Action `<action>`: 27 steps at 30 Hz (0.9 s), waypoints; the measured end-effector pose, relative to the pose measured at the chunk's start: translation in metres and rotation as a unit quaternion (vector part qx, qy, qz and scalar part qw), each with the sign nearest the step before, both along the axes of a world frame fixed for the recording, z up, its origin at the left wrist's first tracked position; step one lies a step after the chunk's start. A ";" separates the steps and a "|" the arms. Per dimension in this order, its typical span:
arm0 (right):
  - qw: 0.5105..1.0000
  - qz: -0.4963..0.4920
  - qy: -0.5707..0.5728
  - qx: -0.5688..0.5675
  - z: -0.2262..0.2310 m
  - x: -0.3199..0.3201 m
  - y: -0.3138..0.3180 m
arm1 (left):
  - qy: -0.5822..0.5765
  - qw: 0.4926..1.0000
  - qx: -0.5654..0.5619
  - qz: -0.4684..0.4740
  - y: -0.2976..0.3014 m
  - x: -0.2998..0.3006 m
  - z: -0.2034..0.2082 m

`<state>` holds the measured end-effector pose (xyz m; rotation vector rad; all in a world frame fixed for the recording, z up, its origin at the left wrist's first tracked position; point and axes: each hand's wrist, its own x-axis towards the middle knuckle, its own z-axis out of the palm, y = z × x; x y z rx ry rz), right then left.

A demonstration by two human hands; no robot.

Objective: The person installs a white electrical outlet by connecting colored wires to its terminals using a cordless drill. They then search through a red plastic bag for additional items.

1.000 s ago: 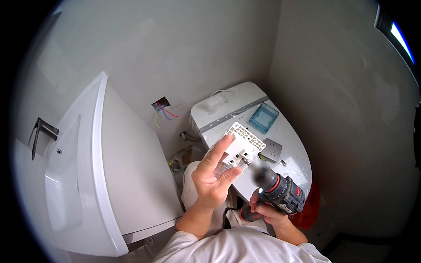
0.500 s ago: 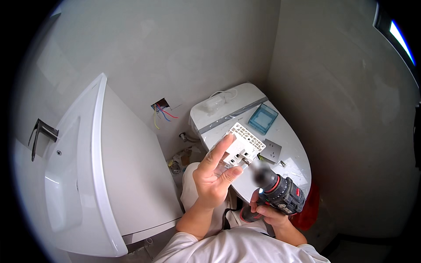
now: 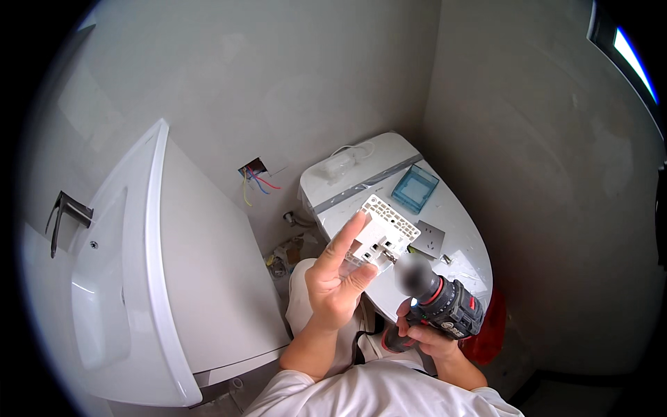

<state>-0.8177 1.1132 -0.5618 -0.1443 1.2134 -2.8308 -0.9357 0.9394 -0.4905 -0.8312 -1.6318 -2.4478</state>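
Note:
My left hand [image 3: 333,288] grips a white wall socket [image 3: 379,236] by its edge, index finger stretched along one side and thumb below. The socket's back faces me, with a ribbed frame and small terminal openings. In my right hand [image 3: 431,338] is a black and red cordless drill [image 3: 451,308], gripped by its handle. Its front end [image 3: 418,276] is a dark blur and points at the socket's lower corner, where a small metal part shows. I cannot make out whether the bit touches it.
Below the socket is a white toilet lid [image 3: 462,233] bearing a blue transparent cover box [image 3: 415,187] and a grey socket plate [image 3: 429,239]. Coloured wires [image 3: 258,182] stick out of a wall box. A white washbasin [image 3: 104,278] stands at left; something red [image 3: 490,333] lies right of the toilet.
The drill's blurred front end looks larger and slightly further left than before. Both hands keep nearly the same grip and place; the whole view has shifted a little.

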 end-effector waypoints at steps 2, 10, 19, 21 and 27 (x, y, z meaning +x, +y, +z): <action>1.000 0.014 0.003 0.007 -0.006 0.001 0.003 | -0.026 0.999 0.039 -0.014 0.005 0.001 0.004; 0.999 0.034 0.006 0.015 -0.014 -0.001 0.003 | 0.012 0.999 -0.018 0.026 0.001 0.000 -0.007; 0.996 0.032 -0.005 0.078 -0.001 -0.007 0.000 | 0.024 0.999 -0.034 0.033 0.005 0.005 -0.008; 0.997 0.012 -0.008 0.081 0.002 -0.006 -0.004 | 0.026 0.999 -0.035 0.028 0.004 0.005 -0.012; 0.997 0.001 -0.013 0.074 0.003 -0.001 -0.010 | 0.018 0.999 -0.022 0.028 0.003 0.007 -0.013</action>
